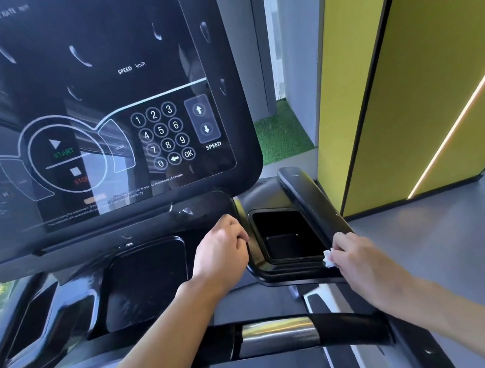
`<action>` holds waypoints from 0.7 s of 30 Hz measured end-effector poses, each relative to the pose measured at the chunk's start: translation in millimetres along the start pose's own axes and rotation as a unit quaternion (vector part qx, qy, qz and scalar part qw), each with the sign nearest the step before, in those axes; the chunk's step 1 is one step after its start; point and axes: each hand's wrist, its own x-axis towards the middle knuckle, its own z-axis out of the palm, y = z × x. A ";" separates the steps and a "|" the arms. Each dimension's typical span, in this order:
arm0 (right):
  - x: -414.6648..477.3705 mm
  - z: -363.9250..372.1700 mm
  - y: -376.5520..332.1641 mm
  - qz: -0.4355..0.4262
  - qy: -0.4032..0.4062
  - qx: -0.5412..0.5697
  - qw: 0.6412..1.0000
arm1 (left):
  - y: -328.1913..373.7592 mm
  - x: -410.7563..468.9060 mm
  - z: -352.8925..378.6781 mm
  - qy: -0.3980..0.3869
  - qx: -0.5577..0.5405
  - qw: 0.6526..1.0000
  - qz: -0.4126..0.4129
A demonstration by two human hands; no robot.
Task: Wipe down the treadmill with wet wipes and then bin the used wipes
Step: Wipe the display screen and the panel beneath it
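R hand [354,257] pinching wipe [328,258] on tray [287,269] rim, L hand [222,246] curled on tray's left edge, gripping nothing else. Press flat, follow rim w/ steady strokes, then do inside corners.

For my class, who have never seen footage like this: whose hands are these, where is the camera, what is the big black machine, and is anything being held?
There is only one picture, taken by a camera worn on a person's head, looking forward and down, so you see that person's own two bare arms.

The black machine is a treadmill. Its console fills the upper left, with a number keypad, START and STOP marks and SPEED arrows. Wet streaks show on its glass.

Below it, to the right, is an empty storage pocket set in the treadmill's frame, and a handlebar crosses the bottom.

The right hand presses a small white wet wipe against the pocket's rim. The left hand is curled loosely at the pocket's other edge; whether it holds anything cannot be seen.

No bin is visible.
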 end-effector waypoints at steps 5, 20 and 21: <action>17.0 -12.2 -3.0 -0.028 -0.011 -0.062 0.998 | 0.2 1.1 0.4 0.002 -0.002 1.000 0.005; 186.1 -11.2 -29.7 0.111 0.062 0.028 0.992 | -5.6 6.0 5.5 0.016 -0.009 1.000 0.006; 187.9 -8.0 -32.8 0.108 0.073 0.066 0.989 | -5.5 6.2 5.1 0.015 -0.009 1.000 0.003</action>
